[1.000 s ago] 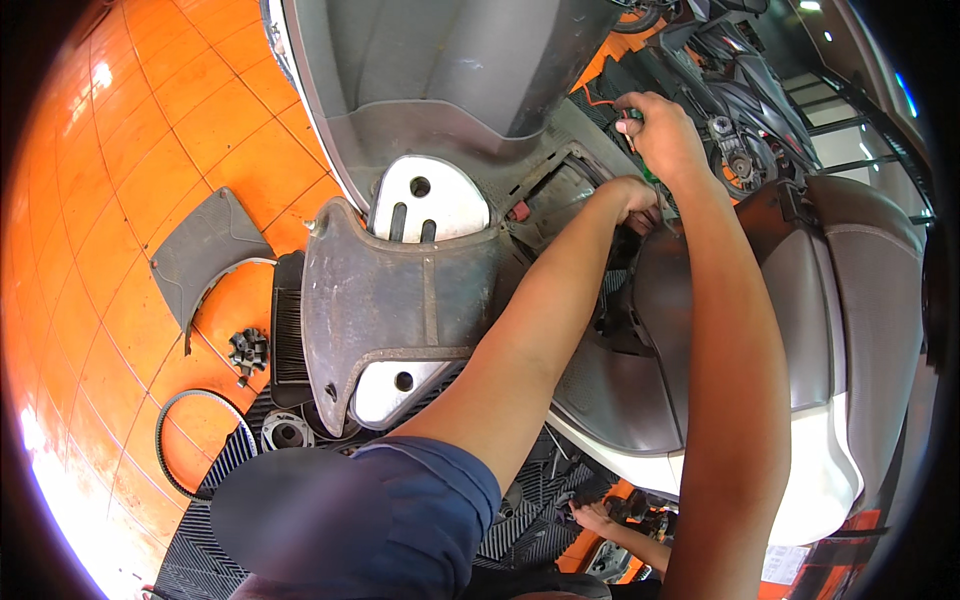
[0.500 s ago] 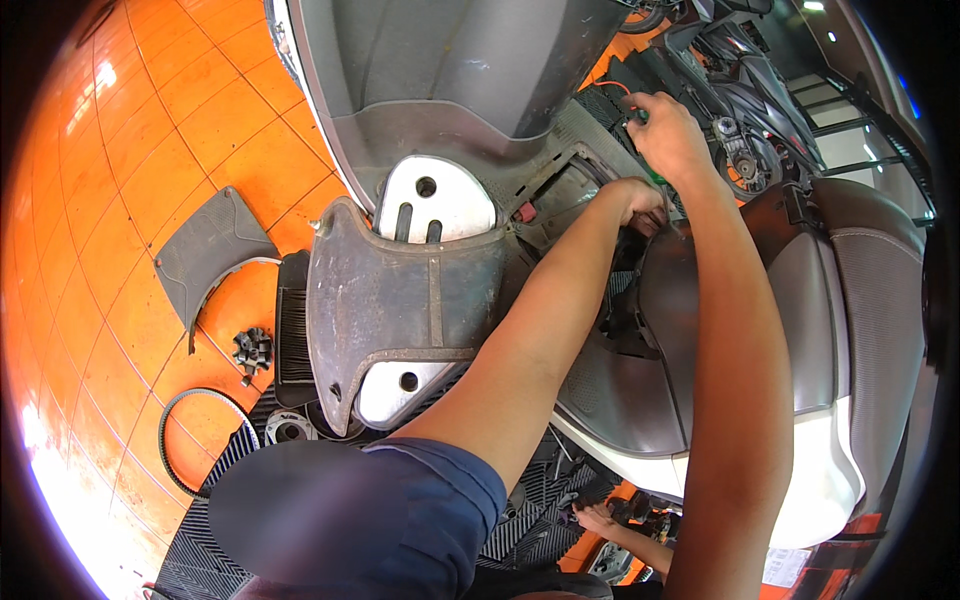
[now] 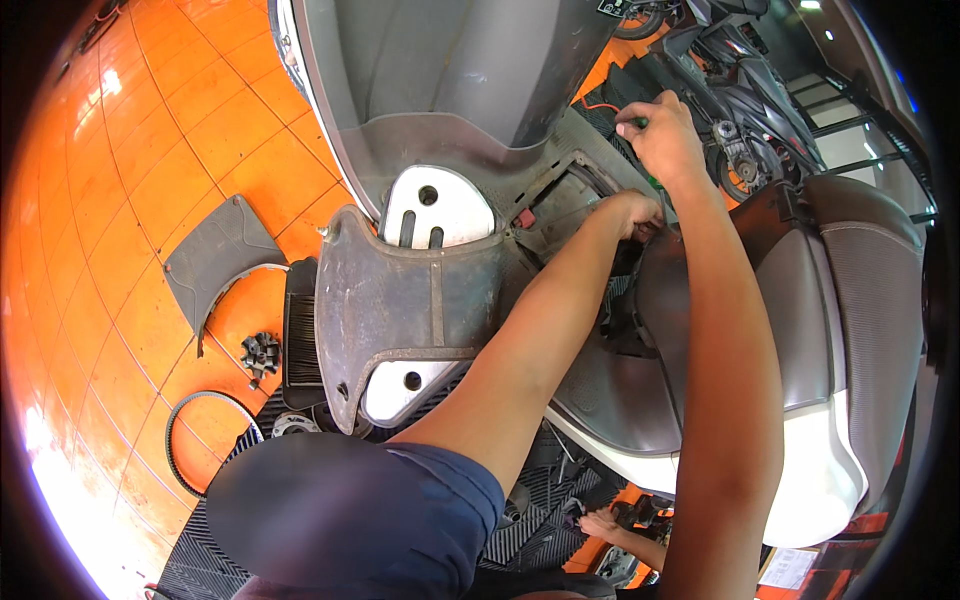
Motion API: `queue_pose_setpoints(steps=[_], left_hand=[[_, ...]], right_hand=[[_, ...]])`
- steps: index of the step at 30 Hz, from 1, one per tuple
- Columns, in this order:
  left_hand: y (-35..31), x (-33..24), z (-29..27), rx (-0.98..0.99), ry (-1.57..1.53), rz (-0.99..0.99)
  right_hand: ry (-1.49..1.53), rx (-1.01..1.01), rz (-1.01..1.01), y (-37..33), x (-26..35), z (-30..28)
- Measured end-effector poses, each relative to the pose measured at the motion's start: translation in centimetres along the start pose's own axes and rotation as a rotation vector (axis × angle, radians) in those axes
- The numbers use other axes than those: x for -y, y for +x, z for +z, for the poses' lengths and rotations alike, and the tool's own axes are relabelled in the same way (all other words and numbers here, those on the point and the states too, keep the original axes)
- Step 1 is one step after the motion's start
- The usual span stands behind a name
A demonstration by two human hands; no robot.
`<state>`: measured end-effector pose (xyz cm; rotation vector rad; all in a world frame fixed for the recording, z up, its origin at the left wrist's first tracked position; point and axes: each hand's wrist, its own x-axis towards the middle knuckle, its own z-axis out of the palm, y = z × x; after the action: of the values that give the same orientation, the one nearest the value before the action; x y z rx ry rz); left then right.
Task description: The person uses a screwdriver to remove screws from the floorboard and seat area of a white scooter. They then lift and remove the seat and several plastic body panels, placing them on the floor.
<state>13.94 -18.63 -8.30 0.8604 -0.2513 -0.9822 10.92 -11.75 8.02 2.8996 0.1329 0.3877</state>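
Observation:
My left hand (image 3: 632, 214) is low in the scooter's (image 3: 640, 400) footwell, beside the seat front. Its fingers are curled and partly hidden, and what they hold I cannot make out. Above and just beyond it, my right hand (image 3: 662, 140) pinches a small green handle-like piece (image 3: 640, 122), whose full shape is covered by the fingers. Another green bit (image 3: 655, 183) shows between the two hands. Left of the hands lies an open rectangular recess (image 3: 570, 190) in the floorboard, with a red piece (image 3: 525, 218) at its edge.
A loose grey cover with white plates (image 3: 410, 290) rests across the footwell. On the orange tiles lie a curved panel (image 3: 225, 262), a drive belt (image 3: 172, 440), a ribbed black part (image 3: 262, 355) and an air filter (image 3: 300, 335). Another person's hand (image 3: 600, 524) works below; another scooter (image 3: 745, 150) stands behind.
My right hand has come slightly down and left, still pinching the green piece. My left hand stays at nearly the same spot. The whole view has shifted a little.

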Motion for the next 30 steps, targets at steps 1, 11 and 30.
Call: queue_pose_setpoints(steps=[1, 11, 30], left_hand=[[0.2, 0.0, 0.1, -0.026, 0.004, 0.008], [2.2, 1.6, 2.0, -0.182, 0.085, 0.009], [-2.3, 0.9, 4.1, -0.077, -0.156, 0.109]], right_hand=[[-0.035, -0.018, -0.056, 0.0, -0.2, 0.3], [-0.069, 0.060, 0.005, -0.3, -0.2, 0.0], [-0.019, 0.025, 0.108, -0.3, -0.5, 1.2]])
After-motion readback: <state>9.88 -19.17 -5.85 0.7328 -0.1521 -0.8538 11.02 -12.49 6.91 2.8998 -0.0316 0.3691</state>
